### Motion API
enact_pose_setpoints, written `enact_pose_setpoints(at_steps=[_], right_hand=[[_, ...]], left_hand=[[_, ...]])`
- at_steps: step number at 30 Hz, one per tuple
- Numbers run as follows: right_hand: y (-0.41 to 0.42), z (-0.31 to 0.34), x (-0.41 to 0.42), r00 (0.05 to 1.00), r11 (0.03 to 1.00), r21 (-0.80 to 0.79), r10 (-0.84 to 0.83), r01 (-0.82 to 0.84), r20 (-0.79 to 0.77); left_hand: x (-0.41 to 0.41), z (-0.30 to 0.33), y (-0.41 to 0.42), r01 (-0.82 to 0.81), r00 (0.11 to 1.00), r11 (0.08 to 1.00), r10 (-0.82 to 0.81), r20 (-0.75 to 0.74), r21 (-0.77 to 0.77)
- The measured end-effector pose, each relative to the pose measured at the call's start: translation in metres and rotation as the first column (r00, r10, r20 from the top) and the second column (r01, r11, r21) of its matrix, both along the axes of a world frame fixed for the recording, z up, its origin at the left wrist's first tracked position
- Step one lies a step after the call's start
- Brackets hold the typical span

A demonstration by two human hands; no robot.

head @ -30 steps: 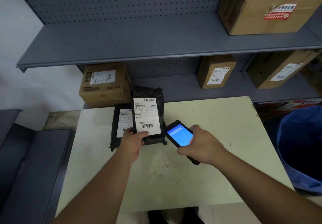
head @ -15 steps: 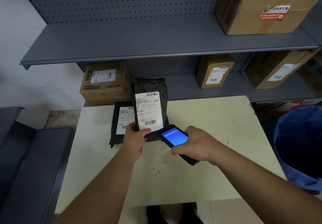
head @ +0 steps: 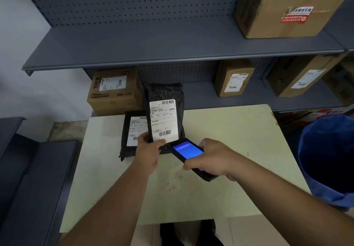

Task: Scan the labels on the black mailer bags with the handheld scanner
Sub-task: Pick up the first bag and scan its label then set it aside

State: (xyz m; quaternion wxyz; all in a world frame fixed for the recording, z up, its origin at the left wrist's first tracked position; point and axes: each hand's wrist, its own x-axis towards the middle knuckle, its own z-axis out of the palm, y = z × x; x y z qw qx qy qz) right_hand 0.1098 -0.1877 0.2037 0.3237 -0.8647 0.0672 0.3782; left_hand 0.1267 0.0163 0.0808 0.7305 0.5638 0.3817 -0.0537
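Observation:
My left hand [head: 148,150] holds a black mailer bag [head: 165,94] upright by its lower edge, white label [head: 163,120] facing me, above the pale yellow table [head: 229,131]. My right hand [head: 212,157] grips the black handheld scanner [head: 188,153], its blue screen lit, with its top end just under the label's lower barcode. A second black mailer bag [head: 127,131] lies flat on the table behind my left hand, partly hidden by the held bag and my fingers.
Grey metal shelving stands behind the table. Cardboard boxes sit on it: one at the left [head: 115,90], two on the lower shelf at right [head: 234,78] [head: 300,77], a large one on top [head: 291,6]. A blue bin [head: 325,159] is at right, a dark grey unit [head: 34,178] at left.
The held bag has risen and stands more upright. The scanner has moved left, close under the label's lower barcode.

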Motion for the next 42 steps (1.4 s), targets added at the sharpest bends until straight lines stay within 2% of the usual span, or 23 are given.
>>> enact_pose_setpoints(at_steps=[14, 31, 42], right_hand=[[-0.003, -0.005, -0.001, 0.999, 1.0, 0.014, -0.023, 0.023, -0.034], [-0.014, -0.011, 0.006, 0.995, 0.996, 0.032, -0.087, 0.088, -0.04], [-0.041, -0.021, 0.017, 0.991, 0.99, 0.036, -0.134, 0.135, -0.027]], left_hand=[[-0.001, -0.002, 0.002, 0.006, 1.0, 0.998, -0.004, -0.03, 0.055], [0.008, 0.001, -0.012, -0.031, 0.999, 0.999, 0.03, -0.031, -0.022], [0.018, -0.007, -0.046, 0.03, 0.998, 0.999, -0.032, -0.057, -0.038]])
